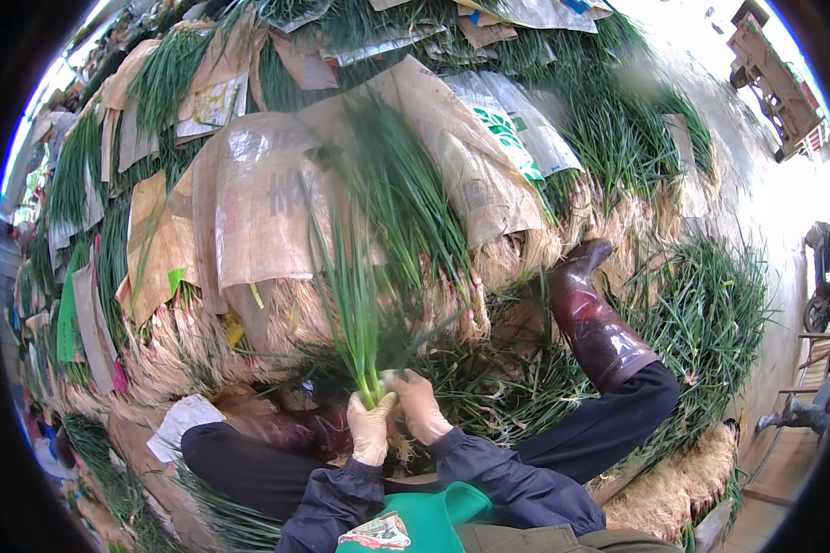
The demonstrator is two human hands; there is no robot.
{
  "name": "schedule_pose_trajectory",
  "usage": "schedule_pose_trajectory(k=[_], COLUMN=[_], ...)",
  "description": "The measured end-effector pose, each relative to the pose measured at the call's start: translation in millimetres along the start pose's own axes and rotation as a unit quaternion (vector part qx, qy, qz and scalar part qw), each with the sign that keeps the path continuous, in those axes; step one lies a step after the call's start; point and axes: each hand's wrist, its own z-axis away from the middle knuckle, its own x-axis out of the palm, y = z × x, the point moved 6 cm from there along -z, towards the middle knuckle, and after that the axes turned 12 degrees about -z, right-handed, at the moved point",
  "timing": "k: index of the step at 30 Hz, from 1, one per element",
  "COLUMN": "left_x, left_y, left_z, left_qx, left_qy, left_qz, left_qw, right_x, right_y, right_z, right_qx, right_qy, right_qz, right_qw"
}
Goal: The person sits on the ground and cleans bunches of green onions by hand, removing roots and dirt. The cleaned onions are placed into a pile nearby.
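My left hand, in a pale glove, is closed round the lower stems of a small bunch of green onions, whose leaves point up and away from me. Beside it, touching the bunch near its base, is my gloved right hand; its fingertips are bent, and what lies between them is too blurred to tell. Beyond the hands, a larger bunch of green onions lies across a woven plastic sack that covers a rooty pile. Pale roots show below my hands.
Loose onion leaves cover the ground between my legs and to the right. A brown rubber boot stands at the right of the pile. Stacked onions under sacks fill the far side. A cart and a motorcycle stand far right.
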Motion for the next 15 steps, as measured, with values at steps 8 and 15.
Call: schedule_pose_trajectory(k=[8,15], left_x=[-28.3,40.9], left_y=[66.1,61.4], left_z=[9.8,-36.9], left_qx=[0.0,-0.177], left_qy=[0.02,-0.235], left_qz=[0.12,0.2], left_qw=[0.993,0.934], right_x=[-47.6,-26.3], right_y=[-55.5,-111.1], right_z=[-26.9,-76.2], right_qx=[0.007,-0.282], right_qy=[-0.111,0.168], right_qz=[0.773,0.678], right_qw=[0.625,0.658])
